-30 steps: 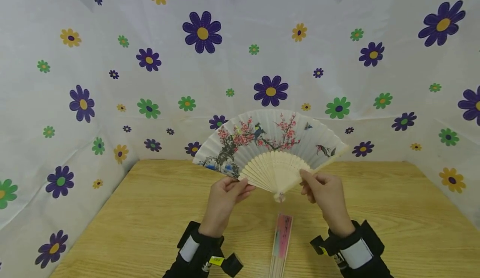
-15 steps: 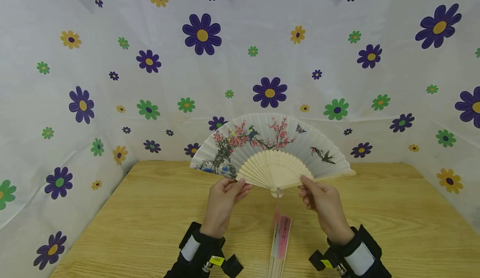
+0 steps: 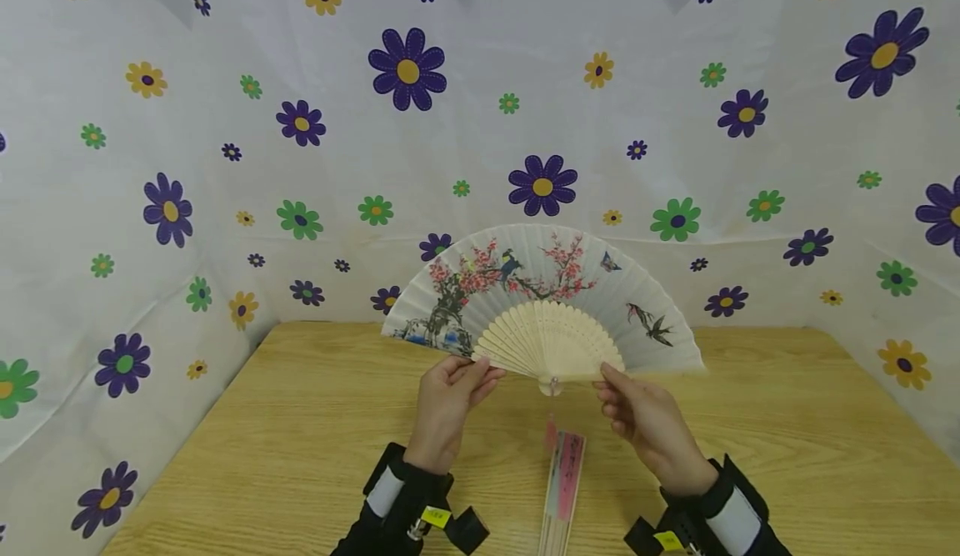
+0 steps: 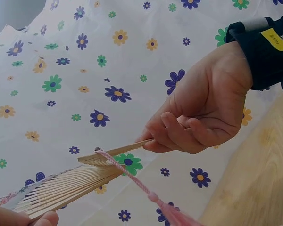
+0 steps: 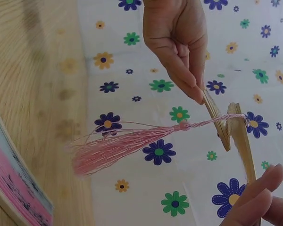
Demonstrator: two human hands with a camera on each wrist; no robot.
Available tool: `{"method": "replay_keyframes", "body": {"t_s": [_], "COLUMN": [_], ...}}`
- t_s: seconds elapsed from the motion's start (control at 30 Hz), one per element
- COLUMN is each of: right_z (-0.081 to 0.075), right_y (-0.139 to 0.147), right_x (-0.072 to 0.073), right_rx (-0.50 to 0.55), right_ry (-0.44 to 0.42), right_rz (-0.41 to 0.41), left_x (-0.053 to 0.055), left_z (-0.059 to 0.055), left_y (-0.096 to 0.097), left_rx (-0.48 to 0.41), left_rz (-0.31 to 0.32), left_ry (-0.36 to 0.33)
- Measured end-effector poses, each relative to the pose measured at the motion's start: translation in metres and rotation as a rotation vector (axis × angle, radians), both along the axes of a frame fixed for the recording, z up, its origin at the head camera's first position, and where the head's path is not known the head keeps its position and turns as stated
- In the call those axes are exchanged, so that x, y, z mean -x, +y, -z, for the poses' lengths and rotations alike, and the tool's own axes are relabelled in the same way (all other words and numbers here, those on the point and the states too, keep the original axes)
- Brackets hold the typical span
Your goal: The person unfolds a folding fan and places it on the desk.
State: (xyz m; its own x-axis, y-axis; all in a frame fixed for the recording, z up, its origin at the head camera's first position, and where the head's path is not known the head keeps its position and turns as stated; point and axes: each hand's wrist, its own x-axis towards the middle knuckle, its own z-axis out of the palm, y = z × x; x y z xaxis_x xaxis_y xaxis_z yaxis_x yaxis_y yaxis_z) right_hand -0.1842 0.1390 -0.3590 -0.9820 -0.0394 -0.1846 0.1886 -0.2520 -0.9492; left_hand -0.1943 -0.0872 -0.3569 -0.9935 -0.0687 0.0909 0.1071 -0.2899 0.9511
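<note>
The fan (image 3: 543,302) is held spread above the table (image 3: 262,448), centre of the frame, its straight lower edge running left to right and the pivot pointing down toward the person. The left hand (image 3: 450,402) pinches the left outer rib; the right hand (image 3: 645,423) pinches the right outer rib. Both hands are equally near. A pink tassel (image 5: 122,146) hangs from the pivot. A folded fan (image 3: 562,489) lies on the table below, between the wrists. Flowered cloth (image 3: 225,122) encloses the space.

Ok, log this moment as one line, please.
left hand: pinches open fan left guard | right hand: pinches right guard | fan: spread wide above table | closed fan: lying on table
</note>
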Motion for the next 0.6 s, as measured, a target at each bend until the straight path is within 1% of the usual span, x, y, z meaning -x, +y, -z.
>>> {"method": "replay_keyframes", "body": {"t_s": [0.03,0.07,0.13,0.23,0.27,0.3,0.4,0.47,0.5,0.6], "right_z": [0.001,0.001,0.004,0.009,0.012,0.015,0.025,0.033,0.036,0.047], "right_y": [0.003,0.007,0.017,0.037,0.046,0.056,0.093,0.120,0.134,0.167], "right_x": [0.000,-0.001,-0.001,0.000,0.001,0.002,0.009,0.014,0.017,0.023], "right_rx": [-0.016,-0.037,-0.084,-0.146,-0.154,-0.159,-0.185,-0.183,-0.186,-0.150], "right_ry": [-0.006,-0.010,-0.010,-0.023,-0.031,-0.036,-0.062,-0.078,-0.090,-0.133], "right_rz": [-0.002,0.000,0.013,0.046,0.048,0.048,0.020,-0.024,-0.037,-0.070], "left_x": [0.001,0.002,0.005,0.014,0.019,0.023,0.035,0.044,0.048,0.064], "left_z": [0.002,0.005,0.009,0.017,0.021,0.023,0.036,0.046,0.052,0.076], "left_y": [0.002,0.004,0.013,0.032,0.042,0.054,0.093,0.123,0.137,0.177], "left_rx": [-0.018,-0.049,-0.090,-0.127,-0.127,-0.123,-0.144,-0.143,-0.154,-0.163], "left_rz": [0.008,0.035,0.069,0.115,0.118,0.110,0.096,0.065,0.050,-0.005], "left_ry": [0.006,0.037,0.033,-0.040,-0.063,-0.115,-0.199,-0.255,-0.297,-0.416]}}
